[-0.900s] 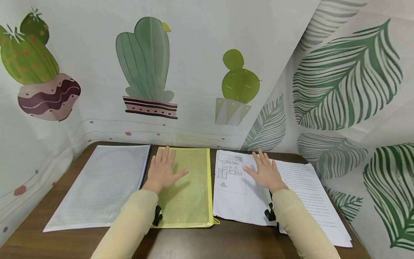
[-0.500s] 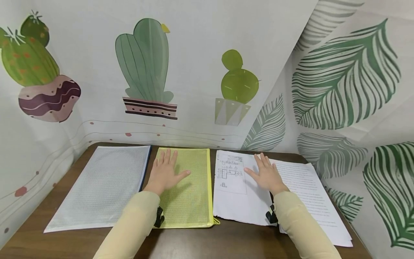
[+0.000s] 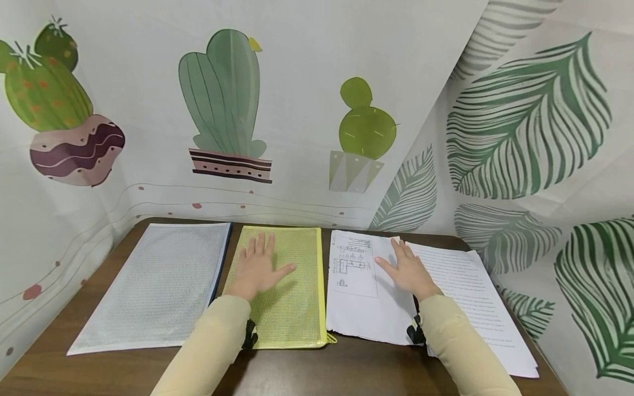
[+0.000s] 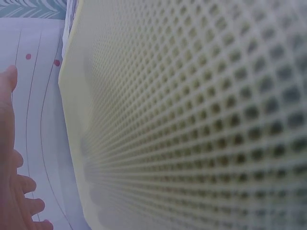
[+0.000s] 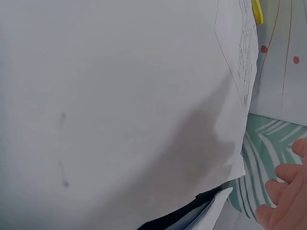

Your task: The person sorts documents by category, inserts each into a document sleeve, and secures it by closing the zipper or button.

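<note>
My left hand (image 3: 257,270), fingers spread and palm down, is over a yellow mesh zip pouch (image 3: 297,297) and holds nothing. The left wrist view shows the pouch's mesh (image 4: 192,105) very close, with the fingers at the left edge. Over stapled white sheets bearing a printed drawing (image 3: 354,308), my right hand (image 3: 407,270) is held flat with the thumb out, and its shadow falls on the paper. Part of the text-printed sheets (image 3: 470,297) to the right is covered by the right forearm. Staple marks show on the blank paper (image 5: 120,96) in the right wrist view.
A white mesh pouch (image 3: 148,286) with a dark blue edge lies at the left of the brown wooden table (image 3: 287,374). Behind the table hangs a cloth (image 3: 297,99) printed with cacti and leaves. Black straps (image 3: 250,334) circle the wrists.
My left hand has shifted slightly right and toward me over the yellow pouch. The right hand has drifted a little the same way. Pouches and papers stay where they were.
</note>
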The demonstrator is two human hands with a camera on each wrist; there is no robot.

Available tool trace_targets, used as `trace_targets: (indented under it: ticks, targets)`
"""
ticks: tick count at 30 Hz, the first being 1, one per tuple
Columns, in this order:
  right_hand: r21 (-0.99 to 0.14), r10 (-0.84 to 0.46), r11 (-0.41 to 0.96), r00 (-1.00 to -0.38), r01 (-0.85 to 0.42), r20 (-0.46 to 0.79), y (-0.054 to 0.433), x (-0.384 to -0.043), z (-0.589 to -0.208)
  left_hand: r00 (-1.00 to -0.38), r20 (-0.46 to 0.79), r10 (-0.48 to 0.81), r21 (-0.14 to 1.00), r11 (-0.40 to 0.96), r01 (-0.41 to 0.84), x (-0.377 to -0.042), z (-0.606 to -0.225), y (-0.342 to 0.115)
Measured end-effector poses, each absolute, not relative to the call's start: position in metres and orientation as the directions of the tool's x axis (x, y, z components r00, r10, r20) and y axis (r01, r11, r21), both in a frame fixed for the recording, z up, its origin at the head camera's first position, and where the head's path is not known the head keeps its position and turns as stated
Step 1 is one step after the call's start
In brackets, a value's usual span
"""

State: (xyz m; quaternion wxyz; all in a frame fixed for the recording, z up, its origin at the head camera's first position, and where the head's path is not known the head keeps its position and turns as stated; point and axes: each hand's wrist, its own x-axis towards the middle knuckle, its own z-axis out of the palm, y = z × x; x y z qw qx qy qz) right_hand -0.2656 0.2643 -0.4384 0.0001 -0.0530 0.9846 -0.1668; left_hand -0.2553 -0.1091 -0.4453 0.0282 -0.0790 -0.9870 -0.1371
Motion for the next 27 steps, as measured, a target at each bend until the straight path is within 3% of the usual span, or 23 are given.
trace_targets:
  ticks: [15, 27]
  targets:
    - [-0.418, -0.070, 0.907, -0.997, -0.059, -0.010, 0.264, -0.263, -0.442, -0.991, 0.050, 0.124, 0.294, 0.946, 0.133, -0.249, -0.445, -0.099]
    - [-0.425, -0.030, 0.905, -0.999, -0.018, -0.022, 0.262, -0.263, -0.443, -0.993, 0.032, 0.117, 0.294, 0.948, 0.121, -0.247, -0.444, -0.090]
